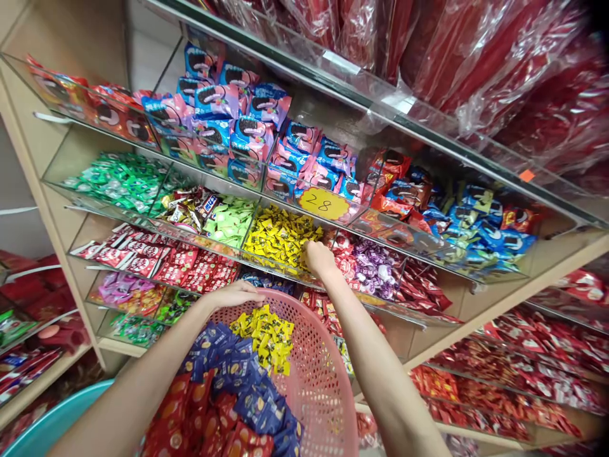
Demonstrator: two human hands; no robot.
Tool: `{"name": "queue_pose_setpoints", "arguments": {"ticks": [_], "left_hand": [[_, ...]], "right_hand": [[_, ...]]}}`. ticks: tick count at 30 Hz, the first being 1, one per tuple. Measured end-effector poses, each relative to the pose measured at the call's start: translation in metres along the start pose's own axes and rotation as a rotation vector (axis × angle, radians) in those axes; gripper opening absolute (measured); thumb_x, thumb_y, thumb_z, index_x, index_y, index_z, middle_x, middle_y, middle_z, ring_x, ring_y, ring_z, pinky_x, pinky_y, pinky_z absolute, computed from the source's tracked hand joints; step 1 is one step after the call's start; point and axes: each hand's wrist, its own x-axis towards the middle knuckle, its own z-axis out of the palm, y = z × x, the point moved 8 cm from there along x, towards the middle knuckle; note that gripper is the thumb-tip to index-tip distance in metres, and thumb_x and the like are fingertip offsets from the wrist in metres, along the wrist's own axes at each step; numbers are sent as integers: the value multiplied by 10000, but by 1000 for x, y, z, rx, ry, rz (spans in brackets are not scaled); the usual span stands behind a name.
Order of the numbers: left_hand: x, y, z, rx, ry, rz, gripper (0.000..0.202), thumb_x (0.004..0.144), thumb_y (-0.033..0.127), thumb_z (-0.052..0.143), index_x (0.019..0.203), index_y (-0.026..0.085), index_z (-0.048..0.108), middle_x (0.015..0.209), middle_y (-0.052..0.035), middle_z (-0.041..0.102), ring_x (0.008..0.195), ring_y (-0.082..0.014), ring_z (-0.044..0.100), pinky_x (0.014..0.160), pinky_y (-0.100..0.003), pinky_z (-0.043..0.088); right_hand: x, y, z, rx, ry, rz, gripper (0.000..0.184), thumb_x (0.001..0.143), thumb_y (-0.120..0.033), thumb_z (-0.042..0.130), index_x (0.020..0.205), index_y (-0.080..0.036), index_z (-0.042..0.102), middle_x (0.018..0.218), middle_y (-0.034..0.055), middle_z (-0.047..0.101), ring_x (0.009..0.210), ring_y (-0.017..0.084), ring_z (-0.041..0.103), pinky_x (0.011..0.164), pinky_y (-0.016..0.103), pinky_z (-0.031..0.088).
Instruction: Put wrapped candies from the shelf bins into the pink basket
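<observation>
My right hand [318, 257] reaches into the clear shelf bin of yellow wrapped candies [278, 238], fingers curled down among them; what they hold is hidden. My left hand [236, 294] grips the far rim of a pink plastic basket [318, 374] held below the shelf. In the basket lie a heap of yellow candies [266, 336], dark blue packets [238, 374] and red packets [190, 419].
Tiered clear bins hold green candies [118, 181], light green candies [231, 219], red wafer packets [143, 254], purple sweets [375, 266] and blue and pink cookie packs [238, 114]. A yellow price tag reads 28 [323, 204]. Red bagged goods [476, 51] hang above. A teal tub edge [52, 422] sits lower left.
</observation>
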Motion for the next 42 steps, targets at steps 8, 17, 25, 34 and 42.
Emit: {"name": "queue_pose_setpoints", "arguments": {"ticks": [8, 17, 25, 34, 42], "left_hand": [[0, 3, -2, 34, 4, 7, 345, 718, 469, 499, 742, 179, 685, 811, -22, 660, 833, -160, 555, 765, -216, 373], [-2, 1, -3, 3, 29, -28, 225, 672, 323, 536, 751, 172, 682, 837, -18, 642, 829, -155, 548, 751, -218, 392], [-2, -4, -6, 58, 72, -65, 211, 648, 272, 498, 700, 155, 665, 825, -7, 608, 817, -156, 516, 726, -218, 383], [-4, 2, 0, 166, -6, 24, 271, 649, 426, 583, 712, 181, 679, 809, -7, 564, 809, -140, 493, 737, -199, 354], [-2, 4, 0, 140, 12, 34, 318, 662, 459, 559, 694, 160, 662, 762, -12, 568, 746, -131, 499, 692, -207, 373]], "right_hand": [[-7, 3, -4, 137, 81, -10, 202, 816, -211, 394, 949, -171, 541, 879, 118, 595, 822, 214, 563, 661, 284, 364], [-75, -27, 24, 1241, 30, -112, 263, 762, -412, 450, 761, -162, 531, 512, -27, 529, 366, 67, 396, 387, 190, 295], [-93, -47, 130, 1692, -272, 182, 235, 652, -370, 583, 681, -145, 521, 451, -59, 503, 302, 25, 330, 311, 153, 201], [-104, -55, 146, 1757, -341, 147, 295, 641, -439, 595, 689, -161, 508, 461, -71, 492, 309, 21, 324, 317, 155, 201], [-109, -62, 156, 1756, -385, 175, 343, 623, -484, 600, 641, -163, 480, 462, -67, 491, 302, 22, 309, 308, 167, 168]]}}
